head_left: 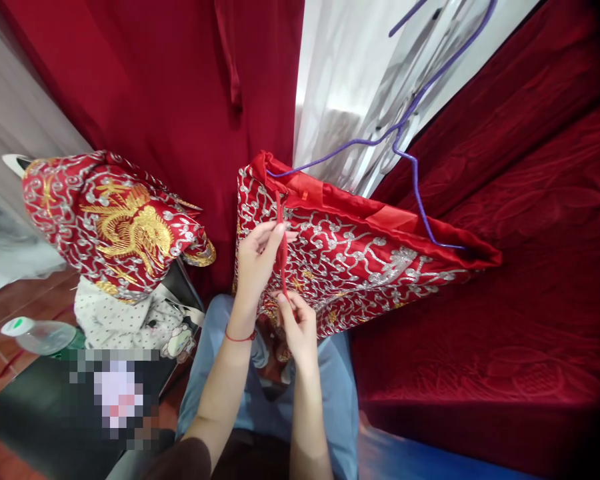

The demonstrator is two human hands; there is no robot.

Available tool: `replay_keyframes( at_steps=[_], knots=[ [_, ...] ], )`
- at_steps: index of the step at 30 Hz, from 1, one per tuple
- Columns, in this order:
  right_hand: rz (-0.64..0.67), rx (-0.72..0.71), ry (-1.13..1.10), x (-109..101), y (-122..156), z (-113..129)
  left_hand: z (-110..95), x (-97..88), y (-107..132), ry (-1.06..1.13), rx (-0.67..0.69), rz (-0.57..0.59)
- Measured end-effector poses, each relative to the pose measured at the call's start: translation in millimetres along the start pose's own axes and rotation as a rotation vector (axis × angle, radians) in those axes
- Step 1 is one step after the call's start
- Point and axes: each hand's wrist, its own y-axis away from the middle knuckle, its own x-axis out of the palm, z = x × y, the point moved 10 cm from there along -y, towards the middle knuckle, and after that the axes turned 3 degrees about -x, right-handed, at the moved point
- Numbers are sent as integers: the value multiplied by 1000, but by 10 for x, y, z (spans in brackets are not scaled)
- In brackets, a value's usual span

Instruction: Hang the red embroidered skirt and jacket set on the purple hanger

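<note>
Cord [284, 259] in L grip [257, 253], R grip [301, 327]

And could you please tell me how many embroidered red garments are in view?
2: the hanging garment, on the purple hanger, and the draped garment, at left above the dotted cloth. Others may be hidden beneath.

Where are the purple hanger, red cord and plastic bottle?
Purple hanger [401, 125], head view: wire neck below the hook.
Red cord [283, 265], head view: middle stretch.
Plastic bottle [49, 337], head view: clear body.
</note>
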Motion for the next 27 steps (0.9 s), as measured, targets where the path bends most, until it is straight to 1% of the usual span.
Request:
replay_keyframes(
  at_steps=[2,5,9,14,18,19,23,27],
  knots=[
    [9,3,19,22,12,2,-70,-3,-55,-10,43,-44],
    [6,-4,53,15,33,6,-124,-34,-108,-9,92,-77],
    [6,16,26,-19,45,-41,-127,-203,-111,75,126,-138],
    [14,24,-6,-14,34,-95,-91,-358,-77,202,89,-141],
    [26,16,-7,37,20,-110,-97,-485,-48,304,68,-194],
    [28,11,-4,49,17,-108,-92,-498,-43,321,51,-192],
    [31,1,13,81,2,-99,-55,-470,-14,312,-24,-124],
    [31,9,16,94,-6,-110,-75,-494,16,234,34,-134]
  ],
)
